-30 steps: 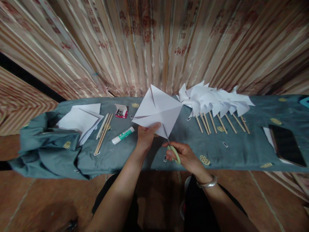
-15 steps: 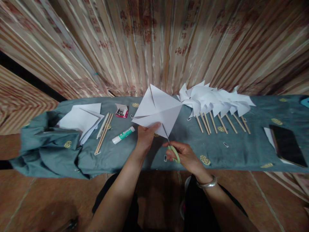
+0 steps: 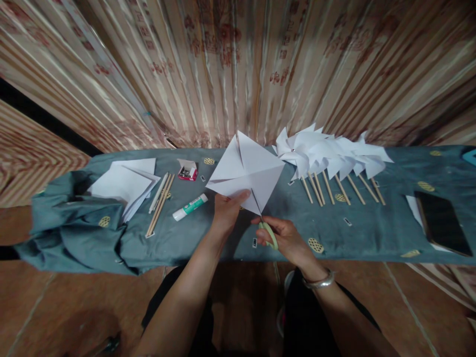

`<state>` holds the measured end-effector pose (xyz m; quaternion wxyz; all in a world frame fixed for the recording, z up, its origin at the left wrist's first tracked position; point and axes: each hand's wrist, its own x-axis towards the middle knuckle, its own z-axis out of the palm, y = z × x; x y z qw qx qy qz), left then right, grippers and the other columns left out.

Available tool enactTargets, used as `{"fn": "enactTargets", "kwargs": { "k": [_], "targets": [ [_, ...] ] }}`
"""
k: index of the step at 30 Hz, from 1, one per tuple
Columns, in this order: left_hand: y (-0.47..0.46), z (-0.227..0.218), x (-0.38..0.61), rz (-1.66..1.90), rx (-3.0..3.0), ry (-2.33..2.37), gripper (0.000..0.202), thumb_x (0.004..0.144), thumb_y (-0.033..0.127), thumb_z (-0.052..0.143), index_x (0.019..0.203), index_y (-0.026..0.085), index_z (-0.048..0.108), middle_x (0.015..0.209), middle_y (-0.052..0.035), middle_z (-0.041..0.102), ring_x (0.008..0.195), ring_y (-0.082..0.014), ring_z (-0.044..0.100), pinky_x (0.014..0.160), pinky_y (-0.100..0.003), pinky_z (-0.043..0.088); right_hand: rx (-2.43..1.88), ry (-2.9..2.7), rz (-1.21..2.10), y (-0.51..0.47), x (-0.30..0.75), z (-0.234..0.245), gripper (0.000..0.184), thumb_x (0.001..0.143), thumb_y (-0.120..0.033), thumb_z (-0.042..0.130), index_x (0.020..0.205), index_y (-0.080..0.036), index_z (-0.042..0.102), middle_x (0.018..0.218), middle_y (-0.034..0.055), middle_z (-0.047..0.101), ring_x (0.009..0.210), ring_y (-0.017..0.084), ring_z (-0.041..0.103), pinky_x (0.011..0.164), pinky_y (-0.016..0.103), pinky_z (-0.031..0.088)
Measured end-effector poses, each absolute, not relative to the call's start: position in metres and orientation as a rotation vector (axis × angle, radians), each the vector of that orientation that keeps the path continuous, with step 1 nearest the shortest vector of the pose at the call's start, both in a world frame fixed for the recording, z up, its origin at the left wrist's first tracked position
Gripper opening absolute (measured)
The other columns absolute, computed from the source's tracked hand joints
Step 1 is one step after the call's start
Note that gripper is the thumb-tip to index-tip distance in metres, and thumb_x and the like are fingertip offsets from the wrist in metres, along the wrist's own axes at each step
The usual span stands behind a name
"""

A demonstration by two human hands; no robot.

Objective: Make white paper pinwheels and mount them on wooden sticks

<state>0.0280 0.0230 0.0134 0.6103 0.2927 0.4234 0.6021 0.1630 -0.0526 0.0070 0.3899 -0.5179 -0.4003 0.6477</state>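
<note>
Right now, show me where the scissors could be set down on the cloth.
Bare cloth lies between the glue stick and the left hand. A wider free patch sits between the pinwheels with their sticks and the phone. It is crowded at the left, around the paper stack, loose sticks and pin box.

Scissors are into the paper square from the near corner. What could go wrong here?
1. The left hand pinches the paper square right beside the scissors; its fingers might get nicked.
2. The sheet is held up by one edge only, so it may flex and the cut could wander.
3. Cutting too far toward the centre could spoil the square.
</note>
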Motion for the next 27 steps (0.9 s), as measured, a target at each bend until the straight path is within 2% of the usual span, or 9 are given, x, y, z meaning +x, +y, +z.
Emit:
{"fn": "enactTargets", "kwargs": {
  "k": [12,18,27],
  "targets": [
    [0.0187,0.0128,0.0285,1.368,0.691,0.96,0.028,0.05,0.017,0.084,0.075,0.015,0.074,0.077,-0.0028,0.076,0.068,-0.0165,0.067,0.072,-0.03,0.051,-1.314,-1.026,1.636,-0.0527,0.1647,0.004,0.052,0.059,-0.049,0.084,0.097,-0.016,0.072,0.06,-0.0019,0.065,0.054,0.01,0.058,0.053,0.022,0.046],
    [0.0189,0.0122,0.0285,1.376,0.682,0.95,0.027,0.049,0.018,0.084,0.074,0.015,0.074,0.076,-0.0027,0.076,0.067,-0.0168,0.067,0.072,-0.031,0.052,-1.297,-0.986,1.629,-0.0522,0.1623,0.0049,0.05,0.055,-0.046,0.087,0.091,-0.019,0.064,0.058,-0.0038,0.065,0.051,0.011,0.058,0.05,0.023,0.046],
    [0.0178,0.0119,0.0287,1.368,0.686,0.935,0.033,0.048,0.019,0.087,0.077,0.014,0.074,0.079,-0.0039,0.076,0.07,-0.0182,0.069,0.076,-0.033,0.052,-1.287,-1.052,1.62,-0.0512,0.1635,0.0082,0.061,0.062,-0.048,0.083,0.11,-0.017,0.06,0.059,-0.0029,0.067,0.052,0.011,0.058,0.049,0.022,0.044]
  ]
}}
